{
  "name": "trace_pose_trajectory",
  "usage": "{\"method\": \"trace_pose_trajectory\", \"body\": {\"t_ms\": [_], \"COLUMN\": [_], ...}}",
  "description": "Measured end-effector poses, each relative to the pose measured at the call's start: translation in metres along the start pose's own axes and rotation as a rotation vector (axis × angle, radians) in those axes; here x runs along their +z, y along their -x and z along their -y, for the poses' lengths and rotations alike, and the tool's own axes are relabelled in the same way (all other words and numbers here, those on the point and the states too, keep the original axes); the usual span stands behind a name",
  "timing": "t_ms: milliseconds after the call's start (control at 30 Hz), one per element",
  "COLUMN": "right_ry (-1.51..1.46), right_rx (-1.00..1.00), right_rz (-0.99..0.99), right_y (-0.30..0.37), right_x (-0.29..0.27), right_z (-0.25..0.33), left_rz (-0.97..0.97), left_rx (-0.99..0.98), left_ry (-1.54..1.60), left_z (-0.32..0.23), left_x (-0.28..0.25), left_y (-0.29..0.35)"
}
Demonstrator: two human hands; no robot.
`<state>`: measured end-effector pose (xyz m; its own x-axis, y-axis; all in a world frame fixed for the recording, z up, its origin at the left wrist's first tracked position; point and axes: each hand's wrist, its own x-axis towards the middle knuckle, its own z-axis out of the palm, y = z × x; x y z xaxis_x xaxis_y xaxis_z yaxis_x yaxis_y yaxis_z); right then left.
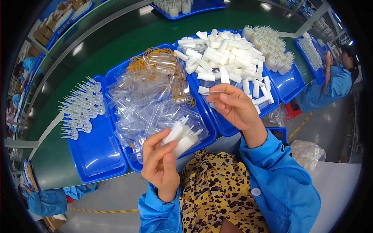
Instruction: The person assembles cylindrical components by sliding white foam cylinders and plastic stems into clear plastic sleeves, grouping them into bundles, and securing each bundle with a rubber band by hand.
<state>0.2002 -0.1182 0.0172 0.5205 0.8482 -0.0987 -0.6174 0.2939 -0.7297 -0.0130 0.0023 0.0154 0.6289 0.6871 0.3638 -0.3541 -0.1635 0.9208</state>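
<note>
L of L hand: blue tray (pixel 95 155), open room at near end. L hand (pixel 161 159) part-curled, gripping 2 white pcs (pixel 182 138) over sleeve tray's (pixel 211 134) near edge. Gap btwn hands. R hand (pixel 235 106) pinching clear pc (pixel 208 93), white blocks (pixel 223 58) just beyond.

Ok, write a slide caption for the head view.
Left hand grips white pieces near clear plastic parts; right hand near white blocks.

The left grip (pixel 160 163) is closed by the near edge of the tabletop (pixel 147 33), thumb facing bent fingers; the right grip (pixel 234 106) pinches thumb against forefinger, wrist raised.
</note>
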Motion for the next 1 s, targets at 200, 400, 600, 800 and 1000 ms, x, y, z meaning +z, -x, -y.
{"method": "trace_pose_trajectory", "body": {"t_ms": [200, 400, 600, 800, 1000], "right_ry": [-0.011, 0.707, 0.788, 0.844, 0.604], "right_rx": [-0.08, -0.182, -0.149, -0.286, -0.17], "right_rz": [0.152, 0.12, 0.066, 0.057, 0.156], "right_y": [0.01, 0.028, 0.028, 0.032, 0.038], "right_x": [0.001, 0.056, 0.057, 0.065, 0.065], "right_z": [0.005, 0.016, 0.015, 0.002, 0.001], "left_rz": [0.006, -0.078, -0.035, -0.009, -0.02], "left_rx": [0.221, 0.174, 0.189, 0.156, 0.146], "left_ry": [-0.271, -0.214, -0.283, -0.324, -0.307], "left_z": [-0.006, -0.003, 0.0, -0.003, -0.001], "left_x": [0.014, 0.024, 0.022, 0.024, 0.023], "left_y": [-0.006, -0.005, -0.005, -0.007, -0.006]}}
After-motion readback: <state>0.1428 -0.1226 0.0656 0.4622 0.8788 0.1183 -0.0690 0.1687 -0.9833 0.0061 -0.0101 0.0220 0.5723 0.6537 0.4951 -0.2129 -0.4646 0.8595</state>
